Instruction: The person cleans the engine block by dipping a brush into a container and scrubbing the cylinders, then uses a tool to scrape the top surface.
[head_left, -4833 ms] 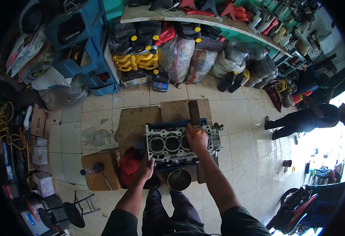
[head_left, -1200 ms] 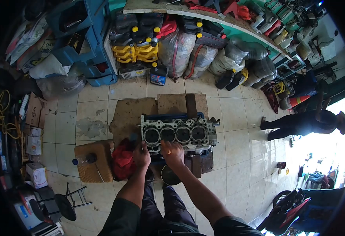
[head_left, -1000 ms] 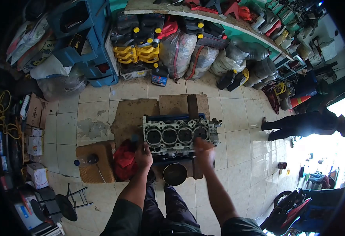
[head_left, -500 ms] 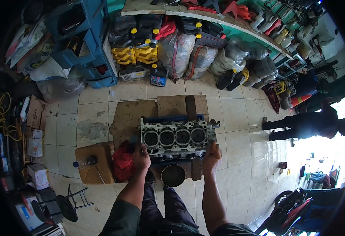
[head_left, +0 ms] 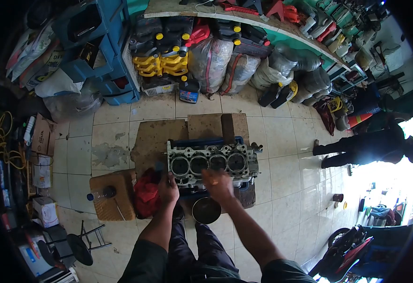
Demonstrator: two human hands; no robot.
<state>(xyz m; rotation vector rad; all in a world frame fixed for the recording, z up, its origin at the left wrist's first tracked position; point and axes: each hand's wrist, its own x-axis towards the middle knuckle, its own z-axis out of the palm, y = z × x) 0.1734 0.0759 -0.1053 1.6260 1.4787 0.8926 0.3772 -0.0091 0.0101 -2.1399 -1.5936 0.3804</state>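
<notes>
A grey metal engine block [head_left: 208, 165] with a row of round cylinder bores lies on a blue tray [head_left: 238, 140] over flattened cardboard [head_left: 155, 137]. My left hand [head_left: 169, 189] is at the block's near left corner, fingers curled; a small bluish shape [head_left: 159, 166] shows beside its fingertips. Over the block's near edge, my right hand [head_left: 219, 186] is smeared by motion, its fingers bent around an orange-tan piece [head_left: 211, 178] whose kind I cannot tell. A red cloth [head_left: 147, 194] lies left of my left hand. Between my feet and the block sits a round pan [head_left: 206, 211].
A woven stool [head_left: 110, 210] with a bottle [head_left: 103, 193] on it stands at left. A wooden bar [head_left: 227, 128] lies behind the block. Sacks [head_left: 210, 66] and jugs line the back wall. A person [head_left: 366, 148] stands at right, near a motorbike [head_left: 345, 252].
My right hand has moved left from the block's near right corner to the middle of its near edge, carrying the orange-tan piece. My left hand has stayed in place.
</notes>
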